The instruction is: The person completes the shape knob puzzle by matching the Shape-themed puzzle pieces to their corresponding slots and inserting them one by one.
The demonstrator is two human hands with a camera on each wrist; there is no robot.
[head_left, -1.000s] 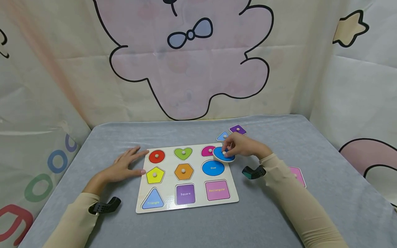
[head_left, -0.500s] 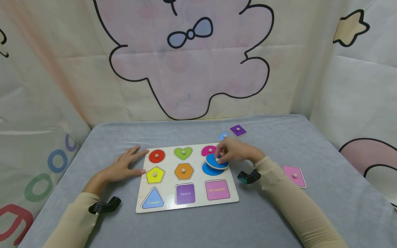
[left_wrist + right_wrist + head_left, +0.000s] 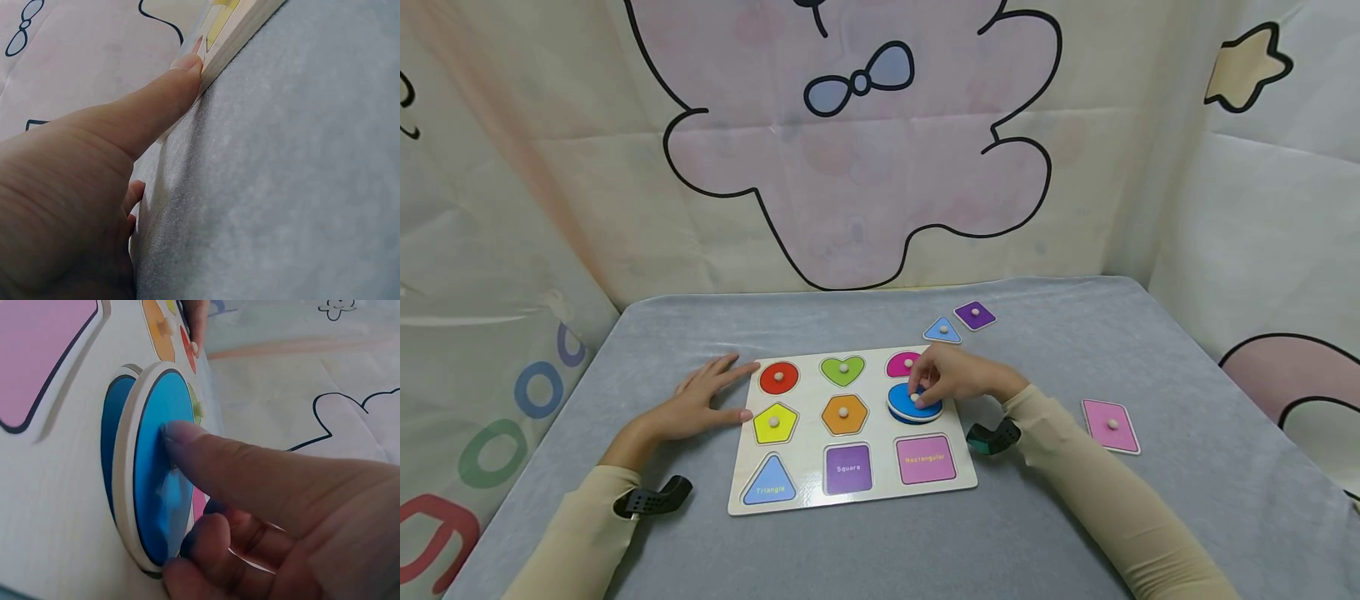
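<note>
My right hand [image 3: 951, 373] pinches the small knob of a blue oval puzzle piece [image 3: 164, 456]. The oval lies over the blue oval recess of the white puzzle board [image 3: 808, 437], slightly askew, with a dark blue strip of recess showing along its near edge. My left hand [image 3: 703, 400] has its fingers spread, with thumb and index fingertips at the board's left edge; in the left wrist view the thumb [image 3: 162, 103] presses on that edge. Red, green heart, magenta, yellow and orange pieces sit in the board. Its front row shows printed triangle, square and rectangle recesses.
A light blue triangle piece [image 3: 942, 331] and a purple square piece [image 3: 975, 315] lie behind the board's far right corner. A pink rectangle piece [image 3: 1111, 426] rests right of the board, beside the right forearm. Grey cloth [image 3: 865, 558] covers the table.
My right hand has carried the blue oval left and down, from the board's right edge to over its oval recess. My left hand has stayed at the left edge.
</note>
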